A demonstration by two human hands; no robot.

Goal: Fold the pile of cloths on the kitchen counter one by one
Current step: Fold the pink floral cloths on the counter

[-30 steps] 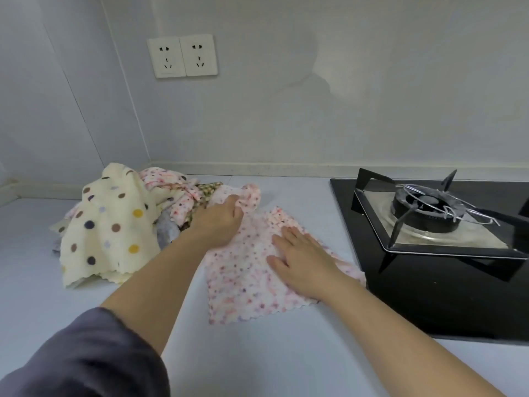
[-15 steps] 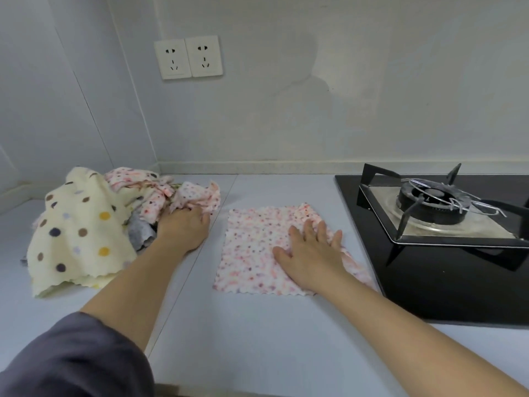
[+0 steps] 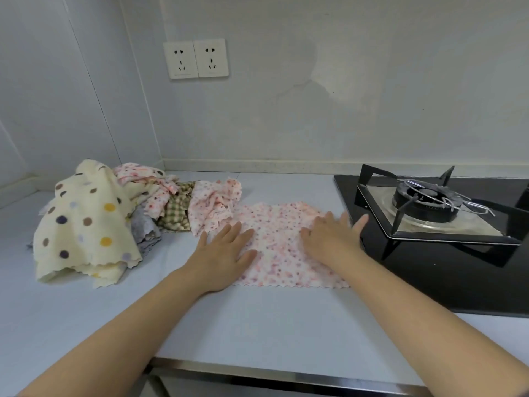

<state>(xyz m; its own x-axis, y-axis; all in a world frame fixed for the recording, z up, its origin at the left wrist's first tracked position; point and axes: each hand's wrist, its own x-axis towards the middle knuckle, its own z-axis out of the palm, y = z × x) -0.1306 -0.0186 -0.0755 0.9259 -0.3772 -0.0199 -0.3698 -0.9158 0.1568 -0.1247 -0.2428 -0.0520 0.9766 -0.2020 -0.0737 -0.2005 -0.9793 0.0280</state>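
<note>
A pink floral cloth (image 3: 280, 245) lies spread flat on the pale counter (image 3: 257, 325) in the middle of the view. My left hand (image 3: 226, 253) presses flat on its left edge with straight fingers. My right hand (image 3: 332, 239) lies flat on its right part, fingers spread toward the stove. To the left sits the pile of cloths (image 3: 128, 213): a cream polka-dot cloth (image 3: 83, 224) on top, with pink floral, checked and grey ones bunched beside it.
A black gas stove (image 3: 446, 213) with a metal pan support stands just right of the cloth. Two wall sockets (image 3: 196, 58) are on the back wall. The counter's metal front edge (image 3: 286, 376) runs along the bottom.
My left hand let go of the pile and moved right onto the spread cloth's left edge. My right hand slid right across the cloth toward the stove.
</note>
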